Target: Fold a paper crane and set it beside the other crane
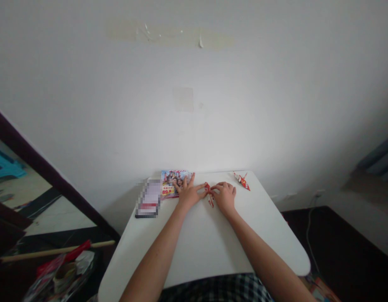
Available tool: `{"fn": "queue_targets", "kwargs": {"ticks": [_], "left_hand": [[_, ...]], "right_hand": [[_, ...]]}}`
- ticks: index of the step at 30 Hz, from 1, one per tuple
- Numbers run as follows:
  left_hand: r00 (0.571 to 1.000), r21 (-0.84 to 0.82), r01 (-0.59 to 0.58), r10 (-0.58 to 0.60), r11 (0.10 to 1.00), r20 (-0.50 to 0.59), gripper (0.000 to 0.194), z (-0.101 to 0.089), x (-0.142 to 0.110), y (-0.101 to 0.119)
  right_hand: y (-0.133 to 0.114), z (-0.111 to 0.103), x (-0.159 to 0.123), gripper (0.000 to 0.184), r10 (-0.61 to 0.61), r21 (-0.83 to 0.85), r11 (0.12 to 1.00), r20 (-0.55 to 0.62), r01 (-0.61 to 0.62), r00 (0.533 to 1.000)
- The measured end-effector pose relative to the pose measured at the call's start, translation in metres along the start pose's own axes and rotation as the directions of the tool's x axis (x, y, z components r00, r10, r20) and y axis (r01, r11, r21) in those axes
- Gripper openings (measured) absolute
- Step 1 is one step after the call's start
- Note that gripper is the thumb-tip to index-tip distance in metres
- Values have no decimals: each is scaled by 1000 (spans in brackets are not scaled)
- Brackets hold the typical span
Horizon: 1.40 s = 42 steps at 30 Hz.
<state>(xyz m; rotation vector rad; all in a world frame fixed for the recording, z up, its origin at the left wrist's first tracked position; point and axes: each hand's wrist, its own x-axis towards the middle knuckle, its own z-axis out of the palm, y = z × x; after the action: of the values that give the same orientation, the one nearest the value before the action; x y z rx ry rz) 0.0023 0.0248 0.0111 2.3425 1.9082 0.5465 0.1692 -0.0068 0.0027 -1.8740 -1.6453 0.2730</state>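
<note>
Between my two hands, a small folded piece of red and white patterned paper (pixel 210 200) lies on the white table (pixel 200 247). My left hand (pixel 189 193) pinches its upper left part with thumb and forefinger, while the other fingers spread over a printed flyer (pixel 168 178). From the other side, the curled fingers of my right hand (pixel 224 196) close on the same paper. Fingertips hide part of the folds. A finished-looking red and white paper crane (pixel 242 181) sits apart, at the table's back right.
Left of the flyer lies a phone (pixel 150 197) with a blurred screen. The table's back edge meets a pale wall (pixel 260 92). On the floor at left are a wooden stick (pixel 99 244) and bagged items. A white cable (pixel 308 230) hangs at right.
</note>
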Motion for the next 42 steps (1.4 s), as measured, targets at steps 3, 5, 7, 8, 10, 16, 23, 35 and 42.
{"fn": "queue_targets", "kwargs": {"ticks": [3, 5, 7, 8, 10, 16, 23, 35, 42], "left_hand": [[1000, 9, -4, 4, 1000, -13, 45, 1, 1, 0], [1000, 22, 0, 0, 1000, -12, 48, 3, 1, 0], [1000, 38, 10, -10, 999, -8, 50, 3, 0, 0], [1000, 46, 13, -13, 999, -8, 51, 4, -1, 1], [1000, 53, 11, -10, 999, -21, 52, 4, -2, 1], [995, 24, -18, 20, 1000, -95, 43, 6, -5, 0], [985, -12, -70, 67, 997, -156, 39, 8, -6, -6], [988, -114, -94, 78, 989, -134, 18, 5, -5, -6], [981, -126, -119, 96, 985, -171, 19, 5, -6, -6]], "right_hand": [[1, 1, 0, 21, -5, -1, 1000, -13, 5, 1000], [2, 3, 1, 21, -5, -6, 1000, -17, 5, 1000], [3, 4, 1, 20, -8, -8, 1000, -22, 8, 1000], [4, 5, 2, 19, -12, -8, 1000, -28, 12, 1000], [5, 6, 2, 18, -22, -4, 1000, -39, 22, 999], [11, 5, 4, 16, -70, -1, 998, -28, 70, 997], [16, 4, 6, 15, -118, 14, 993, 7, 118, 993], [20, 6, 6, 11, -159, 38, 986, -45, 161, 986], [26, 12, 10, 8, -190, 72, 978, -74, 196, 979]]}}
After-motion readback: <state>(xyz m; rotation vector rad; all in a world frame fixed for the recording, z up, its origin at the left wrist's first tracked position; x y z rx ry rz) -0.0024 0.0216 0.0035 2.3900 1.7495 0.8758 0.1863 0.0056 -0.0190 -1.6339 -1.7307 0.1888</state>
